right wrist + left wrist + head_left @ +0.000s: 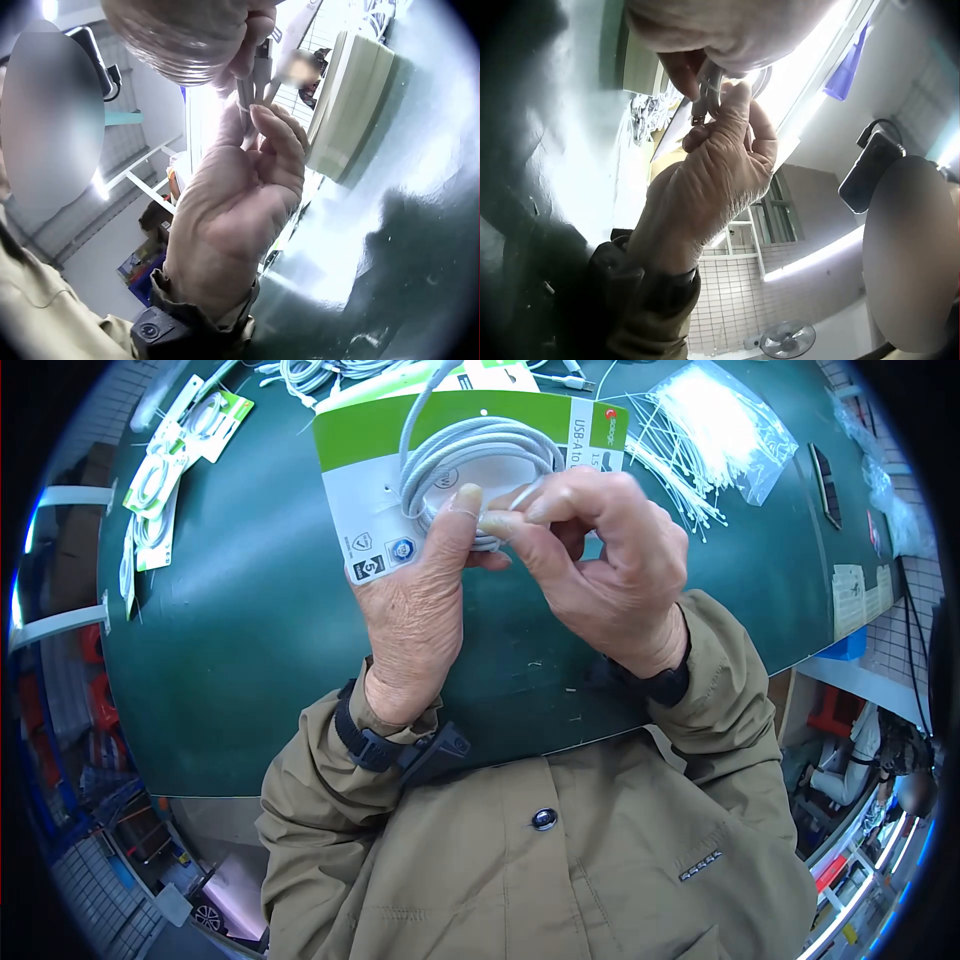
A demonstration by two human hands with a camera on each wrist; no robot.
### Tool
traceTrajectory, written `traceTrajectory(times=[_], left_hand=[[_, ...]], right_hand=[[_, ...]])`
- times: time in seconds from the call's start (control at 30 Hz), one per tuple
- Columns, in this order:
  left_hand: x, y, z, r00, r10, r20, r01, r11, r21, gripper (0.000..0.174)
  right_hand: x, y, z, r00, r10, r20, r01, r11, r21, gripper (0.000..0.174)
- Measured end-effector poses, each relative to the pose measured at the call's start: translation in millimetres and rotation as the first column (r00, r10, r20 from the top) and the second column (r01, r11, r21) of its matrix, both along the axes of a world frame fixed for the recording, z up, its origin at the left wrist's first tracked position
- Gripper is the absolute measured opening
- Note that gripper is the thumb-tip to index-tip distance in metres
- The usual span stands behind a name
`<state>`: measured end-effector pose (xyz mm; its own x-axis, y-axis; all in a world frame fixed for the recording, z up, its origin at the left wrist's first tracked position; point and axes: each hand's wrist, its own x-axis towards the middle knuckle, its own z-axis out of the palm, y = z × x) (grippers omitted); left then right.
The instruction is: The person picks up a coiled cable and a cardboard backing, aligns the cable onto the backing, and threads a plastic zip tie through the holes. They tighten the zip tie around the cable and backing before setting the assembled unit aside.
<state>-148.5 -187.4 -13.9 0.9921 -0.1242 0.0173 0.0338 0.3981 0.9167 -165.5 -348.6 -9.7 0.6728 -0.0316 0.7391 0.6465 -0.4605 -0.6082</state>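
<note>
In the head view, a light grey coiled USB cable [480,445] lies over a green and white packaging card [345,490]. My left hand [415,605] grips the coil and card together, with its thumb on top near the coil's lower edge. Close beside that thumb, my right hand [620,545] pinches a thin white tie [522,498] between thumb and index finger. The left wrist view shows the cable's metal plug [698,120] near the right hand's fingertips. In the right wrist view, the tie [243,107] crosses the cable strands.
A clear bag [715,425] with loose white cable ties [670,470] lies at the back right, with a dark phone [826,485] further right. Carded cables [155,480] sit on the left of the green table [240,630]. More coiled cables [310,375] lie at the back.
</note>
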Motion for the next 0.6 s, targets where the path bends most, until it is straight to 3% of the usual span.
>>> traceTrajectory(times=[0.17,0.37,0.6], left_hand=[[2.0,-0.4,-4.3,1.000,-0.018,-0.015,0.018,0.999,0.034,0.035],[6.7,-3.1,-3.5,0.999,0.041,-0.032,-0.043,0.998,-0.048,0.029],[3.3,-2.1,-6.0,0.997,0.015,-0.070,-0.020,0.998,-0.066,0.028]], right_hand=[[12.0,-5.6,-2.4,0.987,-0.030,0.155,0.063,0.975,-0.212,0.022],[14.5,-10.3,1.4,0.952,-0.089,0.292,0.211,0.883,-0.419,0.040],[13.6,-15.1,4.7,0.959,0.015,0.282,0.125,0.873,-0.471,0.052]])
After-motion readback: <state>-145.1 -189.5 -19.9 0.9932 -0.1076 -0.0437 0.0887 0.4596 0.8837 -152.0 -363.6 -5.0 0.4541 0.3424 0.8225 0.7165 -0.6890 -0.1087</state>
